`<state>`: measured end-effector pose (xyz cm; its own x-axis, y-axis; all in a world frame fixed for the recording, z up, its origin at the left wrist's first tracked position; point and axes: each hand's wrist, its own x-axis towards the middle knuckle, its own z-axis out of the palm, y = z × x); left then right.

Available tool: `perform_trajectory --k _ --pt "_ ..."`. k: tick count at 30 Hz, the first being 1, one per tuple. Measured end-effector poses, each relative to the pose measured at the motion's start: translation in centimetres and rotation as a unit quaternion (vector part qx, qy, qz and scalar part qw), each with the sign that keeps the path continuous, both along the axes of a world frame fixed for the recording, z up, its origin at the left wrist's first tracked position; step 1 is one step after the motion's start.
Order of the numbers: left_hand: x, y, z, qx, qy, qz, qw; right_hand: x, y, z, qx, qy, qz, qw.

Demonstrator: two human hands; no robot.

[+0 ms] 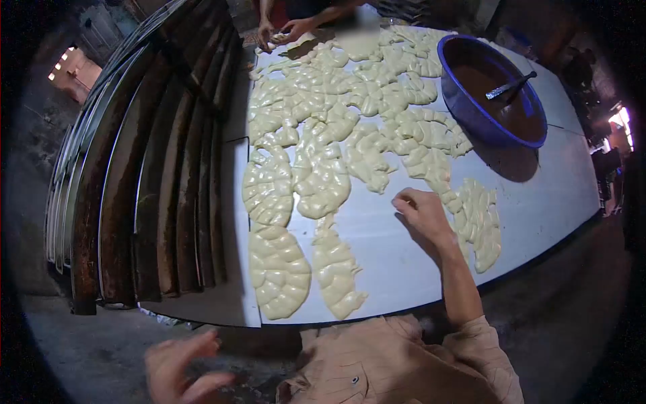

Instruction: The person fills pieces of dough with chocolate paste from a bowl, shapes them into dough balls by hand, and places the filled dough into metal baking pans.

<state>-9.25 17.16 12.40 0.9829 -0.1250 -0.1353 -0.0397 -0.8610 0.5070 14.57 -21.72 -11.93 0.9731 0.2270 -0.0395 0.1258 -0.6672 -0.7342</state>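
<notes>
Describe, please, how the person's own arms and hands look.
The right hand and the blurred left hand wear no gloves. The right sleeve is tan and creased, ending around the elbow; no left sleeve can be made out.

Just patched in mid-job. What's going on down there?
Flattened, dimpled pieces of pale dough are spread over a white table. The wearer's right hand is loosely curled over the table beside the dough; whether it holds anything is unclear. Their left hand, blurred, is off the near edge with fingers apart. At the far end, a co-worker's hands hold a small pale piece. A purple basin of brown liquid stands at right.
</notes>
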Motion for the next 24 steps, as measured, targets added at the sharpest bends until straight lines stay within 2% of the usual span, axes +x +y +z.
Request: perform_trajectory --k 1,3,4,5,7,10,13,17,20,24 --pt "2.3 -1.9 -2.2 -0.073 0.060 0.027 0.995 0.4 -0.3 0.0 0.008 0.002 -0.009 1.000" --pt "4.3 -6.2 -7.3 -0.127 0.056 0.111 0.984 1.0 -1.3 -0.9 0.006 -0.001 -0.013 1.000" --pt "4.9 -7.1 -9.6 -0.119 0.047 0.098 0.987 1.4 -1.7 -1.7 -0.005 -0.014 -0.003 1.000" --pt "6.0 -9.1 -10.6 -0.120 0.086 0.154 0.977 1.3 -1.8 -1.1 0.019 0.028 -0.003 0.999" --pt "6.1 -10.4 -13.7 -0.071 0.095 0.179 0.977 0.8 -1.1 -0.5 0.035 0.048 0.050 0.997" --pt "5.9 -11.0 -17.4 -0.128 0.126 0.216 0.960 -1.2 0.7 -0.7 0.051 0.022 0.157 0.986" --pt "7.0 -11.3 -19.1 -0.094 0.093 0.230 0.964 -2.5 3.5 -1.1 0.037 -0.011 0.207 0.978" --pt "9.6 -11.7 -22.6 -0.078 -0.019 0.241 0.967 -1.6 8.2 -1.5 0.026 -0.086 0.211 0.973" --pt "12.2 -12.2 -22.8 -0.065 -0.067 0.242 0.966 -0.5 10.3 -0.9 -0.136 -0.041 0.182 0.973" --pt "15.5 -11.2 -24.5 -0.045 -0.075 0.242 0.966 -1.7 11.6 0.6 -0.155 -0.022 0.178 0.971"
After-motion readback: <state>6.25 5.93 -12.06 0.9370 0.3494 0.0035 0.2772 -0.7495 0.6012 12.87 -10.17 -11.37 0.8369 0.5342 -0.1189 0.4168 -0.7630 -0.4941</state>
